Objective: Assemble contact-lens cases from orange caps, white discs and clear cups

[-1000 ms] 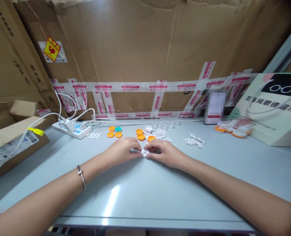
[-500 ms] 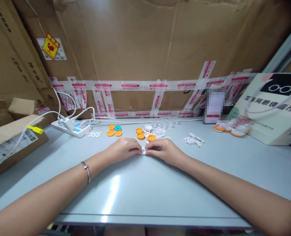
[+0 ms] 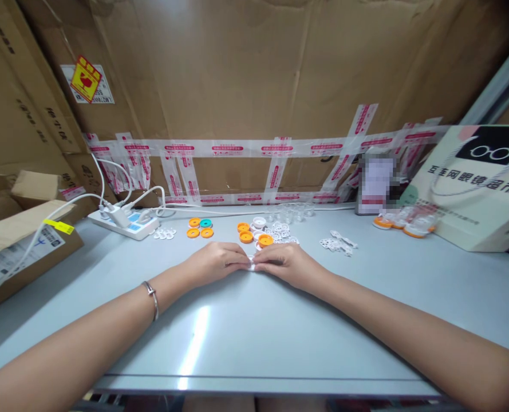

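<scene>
My left hand point(image 3: 215, 260) and my right hand point(image 3: 285, 263) meet fingertip to fingertip at the middle of the grey table point(image 3: 254, 343). Both pinch one small white plastic piece point(image 3: 251, 265), which is mostly hidden by the fingers. Just behind my hands lie orange round caps point(image 3: 254, 236), a white cap point(image 3: 259, 222) and a pile of small white rings point(image 3: 280, 233). A silver bracelet point(image 3: 152, 297) sits on my left wrist.
Two orange caps and a teal one point(image 3: 200, 227) lie left of centre, near a white power strip point(image 3: 124, 222) with cables. White parts point(image 3: 338, 243) lie to the right, clear cups point(image 3: 291, 213) at the back. A printed paper bag point(image 3: 473, 189) stands right, cardboard boxes point(image 3: 18, 246) left.
My hands have closed tighter over the white piece, so less of it shows. The view has shifted slightly; nothing else on the table moved.
</scene>
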{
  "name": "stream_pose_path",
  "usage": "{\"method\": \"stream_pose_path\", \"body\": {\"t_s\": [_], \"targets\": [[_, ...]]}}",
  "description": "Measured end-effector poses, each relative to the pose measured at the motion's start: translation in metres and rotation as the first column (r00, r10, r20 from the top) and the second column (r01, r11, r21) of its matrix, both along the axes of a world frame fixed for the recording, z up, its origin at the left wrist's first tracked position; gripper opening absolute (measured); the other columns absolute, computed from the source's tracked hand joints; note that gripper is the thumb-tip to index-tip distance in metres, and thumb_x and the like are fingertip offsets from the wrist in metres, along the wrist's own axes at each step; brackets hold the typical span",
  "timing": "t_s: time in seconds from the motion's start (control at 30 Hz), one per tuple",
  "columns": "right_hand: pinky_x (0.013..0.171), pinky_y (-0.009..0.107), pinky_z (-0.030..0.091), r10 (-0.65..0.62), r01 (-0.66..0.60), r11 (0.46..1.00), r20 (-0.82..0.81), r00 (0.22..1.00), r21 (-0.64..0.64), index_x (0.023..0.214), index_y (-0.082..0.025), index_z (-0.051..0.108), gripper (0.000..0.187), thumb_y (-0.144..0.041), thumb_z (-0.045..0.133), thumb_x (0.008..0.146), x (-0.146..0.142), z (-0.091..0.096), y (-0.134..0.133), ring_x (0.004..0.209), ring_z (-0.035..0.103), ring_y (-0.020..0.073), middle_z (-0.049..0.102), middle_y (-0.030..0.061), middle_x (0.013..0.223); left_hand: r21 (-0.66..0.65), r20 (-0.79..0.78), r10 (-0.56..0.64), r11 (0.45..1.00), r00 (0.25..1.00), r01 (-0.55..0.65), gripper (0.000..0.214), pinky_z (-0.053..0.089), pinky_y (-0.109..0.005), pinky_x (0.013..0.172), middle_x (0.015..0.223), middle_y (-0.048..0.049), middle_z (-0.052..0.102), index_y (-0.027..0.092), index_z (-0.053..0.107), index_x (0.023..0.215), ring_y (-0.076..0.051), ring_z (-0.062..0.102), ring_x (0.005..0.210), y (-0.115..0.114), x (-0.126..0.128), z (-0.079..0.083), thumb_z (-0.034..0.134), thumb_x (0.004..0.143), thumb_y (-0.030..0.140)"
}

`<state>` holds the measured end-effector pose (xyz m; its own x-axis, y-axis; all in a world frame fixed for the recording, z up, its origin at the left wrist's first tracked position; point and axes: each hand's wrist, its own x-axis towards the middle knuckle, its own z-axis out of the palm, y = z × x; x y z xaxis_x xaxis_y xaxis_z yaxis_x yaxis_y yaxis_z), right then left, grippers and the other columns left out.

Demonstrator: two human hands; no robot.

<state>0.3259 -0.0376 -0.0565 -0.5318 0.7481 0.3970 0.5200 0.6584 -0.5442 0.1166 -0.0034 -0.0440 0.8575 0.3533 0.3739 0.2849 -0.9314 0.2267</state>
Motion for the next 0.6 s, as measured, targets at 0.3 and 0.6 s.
{"method": "stream_pose_path", "body": {"t_s": [0.3,0.6], "targets": [[0.076,0.031,0.051,0.025,-0.047,0.981,0.119,0.993,0.187,0.088,-0.018,0.071,0.016,-0.022,0.055,0.084,-0.0009,-0.0003,-0.0004,0.083,0.066,0.0188,0.072,0.0079,0.089,0.039,-0.002,-0.014,0.999,1.000,0.014,0.026,0.051,-0.022,0.073,0.088,-0.0061,0.069,0.016,0.069,0.092,-0.013,0.065,0.078,0.0003,0.0005,-0.0010,0.043,0.089,0.016],[0.067,0.028,0.050,-0.006,-0.077,0.946,0.256,0.967,0.314,0.088,-0.014,0.069,0.020,-0.016,0.049,0.087,-0.0030,0.0001,-0.0048,0.077,0.063,0.0181,0.068,0.0105,0.084,0.156,-0.045,-0.032,0.987,0.998,0.038,0.026,0.052,-0.023,0.070,0.088,-0.0070,0.069,0.016,0.069,0.091,-0.015,0.065,0.076,0.0003,0.0017,-0.0025,0.044,0.087,0.011]]}}
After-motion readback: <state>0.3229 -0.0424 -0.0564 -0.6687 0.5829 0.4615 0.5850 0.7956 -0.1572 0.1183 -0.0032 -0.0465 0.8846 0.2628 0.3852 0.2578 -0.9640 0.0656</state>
